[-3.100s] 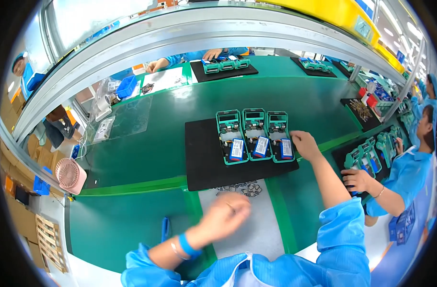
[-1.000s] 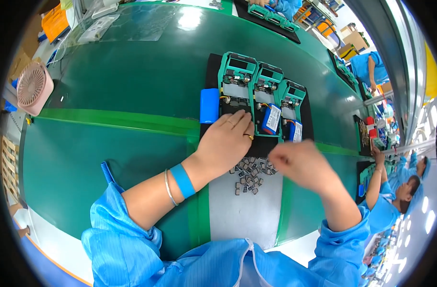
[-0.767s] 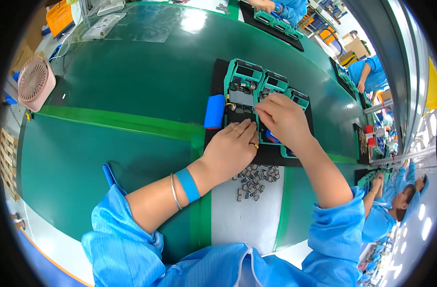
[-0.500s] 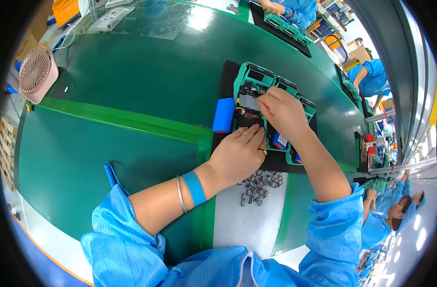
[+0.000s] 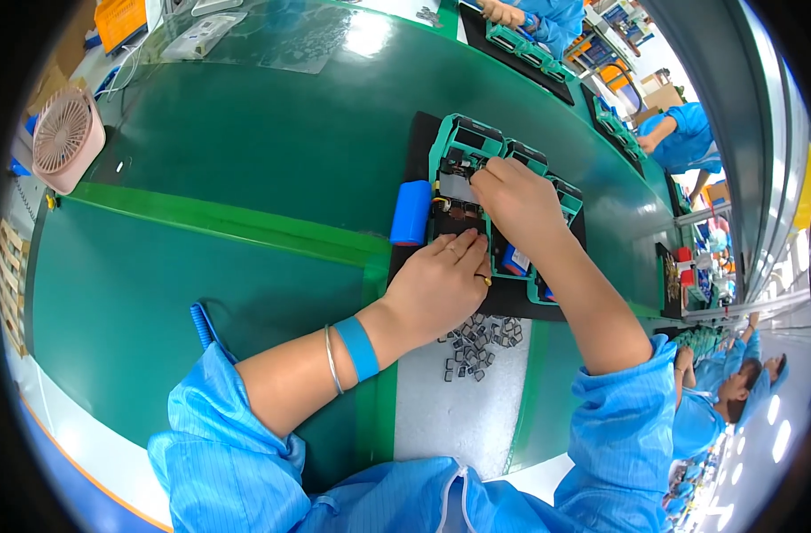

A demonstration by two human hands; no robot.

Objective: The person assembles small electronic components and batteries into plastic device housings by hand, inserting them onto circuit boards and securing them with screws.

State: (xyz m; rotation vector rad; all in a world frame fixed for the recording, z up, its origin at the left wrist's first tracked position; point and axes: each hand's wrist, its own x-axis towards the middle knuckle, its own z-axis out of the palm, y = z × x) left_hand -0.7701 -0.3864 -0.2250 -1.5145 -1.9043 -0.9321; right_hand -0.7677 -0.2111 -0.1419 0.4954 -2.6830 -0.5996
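Observation:
A green open-topped housing (image 5: 435,160) lies on a black mat (image 5: 421,133), with dark parts, a grey plate (image 5: 456,186) and yellow wiring inside. My left hand (image 5: 445,277) rests on its near end, fingers stretched out flat, a ring on one finger. My right hand (image 5: 519,202) reaches in from the right, thumb and fingers pinched together beside the grey plate. What the fingertips hold, if anything, is hidden. Left of the housing lies a blue battery pack (image 5: 411,213). Further green housings (image 5: 568,197) sit to the right, with a blue pack (image 5: 515,260) in one.
Small dark square pieces (image 5: 469,355) lie scattered on a grey strip (image 5: 458,417) below the mat. A pink fan (image 5: 68,140) stands at the far left. Clear plastic sheeting (image 5: 303,44) covers the back of the green table (image 5: 245,133). Co-workers in blue handle similar housings (image 5: 521,49) beyond.
My hands keep nearly the same positions, with only a slight shift of the whole view. Farther right, a co-worker's arm and a mat with green housings have shifted toward the left.

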